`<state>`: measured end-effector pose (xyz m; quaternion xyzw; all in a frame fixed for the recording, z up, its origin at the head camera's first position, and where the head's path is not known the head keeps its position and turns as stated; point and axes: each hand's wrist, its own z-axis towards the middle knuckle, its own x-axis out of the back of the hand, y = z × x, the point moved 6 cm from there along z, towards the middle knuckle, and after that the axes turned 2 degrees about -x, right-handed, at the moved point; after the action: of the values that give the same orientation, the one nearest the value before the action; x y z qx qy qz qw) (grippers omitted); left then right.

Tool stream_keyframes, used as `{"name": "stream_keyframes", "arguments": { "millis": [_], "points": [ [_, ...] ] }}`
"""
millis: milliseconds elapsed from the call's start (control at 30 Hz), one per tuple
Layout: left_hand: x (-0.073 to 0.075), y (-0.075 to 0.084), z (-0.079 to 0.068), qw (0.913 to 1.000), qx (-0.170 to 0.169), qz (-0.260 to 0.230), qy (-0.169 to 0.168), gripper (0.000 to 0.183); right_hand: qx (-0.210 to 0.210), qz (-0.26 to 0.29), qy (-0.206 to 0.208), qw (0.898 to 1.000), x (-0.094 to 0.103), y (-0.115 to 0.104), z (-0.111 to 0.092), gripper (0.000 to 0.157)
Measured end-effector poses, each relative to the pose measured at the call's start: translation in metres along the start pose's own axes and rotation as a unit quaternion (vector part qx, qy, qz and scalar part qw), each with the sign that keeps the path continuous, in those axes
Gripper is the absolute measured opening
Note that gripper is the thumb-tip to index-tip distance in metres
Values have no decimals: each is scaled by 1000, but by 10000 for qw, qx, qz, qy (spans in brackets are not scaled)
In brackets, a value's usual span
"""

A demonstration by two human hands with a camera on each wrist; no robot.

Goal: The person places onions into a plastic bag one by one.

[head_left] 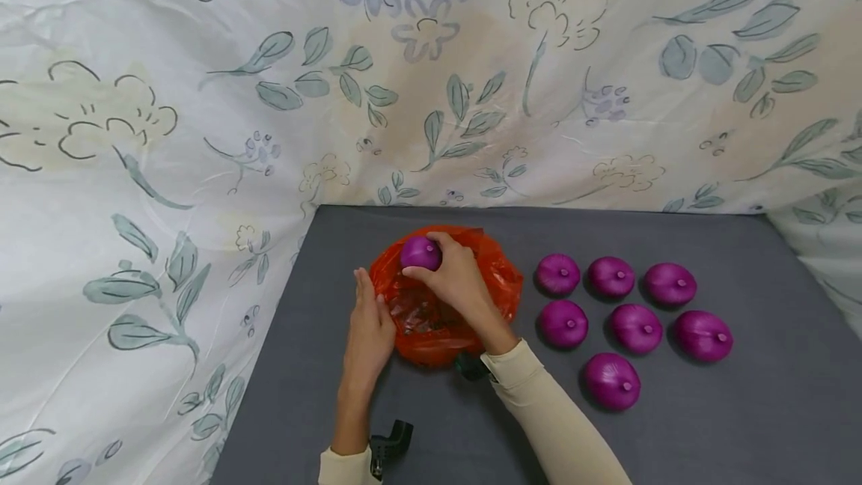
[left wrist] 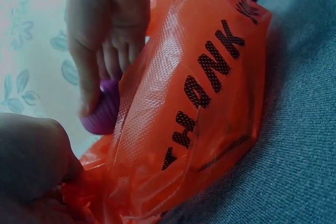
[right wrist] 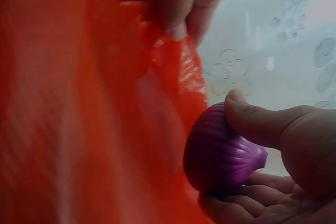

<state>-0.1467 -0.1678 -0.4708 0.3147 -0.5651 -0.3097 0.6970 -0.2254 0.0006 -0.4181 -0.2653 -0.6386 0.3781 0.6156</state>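
Observation:
A red plastic bag with black lettering stands with its mouth open on the grey tabletop. My right hand holds a purple toy-like onion over the bag's mouth. In the right wrist view, thumb and fingers grip that ridged onion, its pointed tip towards the palm. At the bag's left side is my left hand. In the right wrist view, the left fingers pinch the bag's rim. The bag's lettered side fills much of the left wrist view.
Several more purple onions lie in loose rows on the grey tabletop, right of the bag. Floral cloth hangs behind and along the left side. A dark wrist device is strapped near the left sleeve.

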Motion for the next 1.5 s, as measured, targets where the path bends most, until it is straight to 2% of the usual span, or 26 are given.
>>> {"name": "stream_keyframes", "arguments": {
  "millis": [233,400,700,967,1167,1300,1500],
  "points": [
    [-3,-1,-2,10000,2,-21,-23,68,-280,-81,-312,9991,-14,9,6,79],
    [-2,1,-3,10000,-32,-4,-27,68,-324,-140,-403,9986,-25,16,10,79],
    [-2,4,-3,9999,-79,82,-42,66,-55,-241,-104,9996,-42,22,13,77],
    [-5,4,-3,9999,-11,89,-137,66,185,-327,-102,9992,-54,20,11,80],
    [-3,2,-5,9998,95,46,-147,68,129,-476,-179,9986,-54,21,7,83],
    [-3,2,-4,9999,35,33,-131,68,65,-612,-195,9979,-48,17,2,83],
    [-2,3,-3,9999,-10,44,-108,67,368,-844,-148,9956,-31,-6,-13,79]
  ]
}}
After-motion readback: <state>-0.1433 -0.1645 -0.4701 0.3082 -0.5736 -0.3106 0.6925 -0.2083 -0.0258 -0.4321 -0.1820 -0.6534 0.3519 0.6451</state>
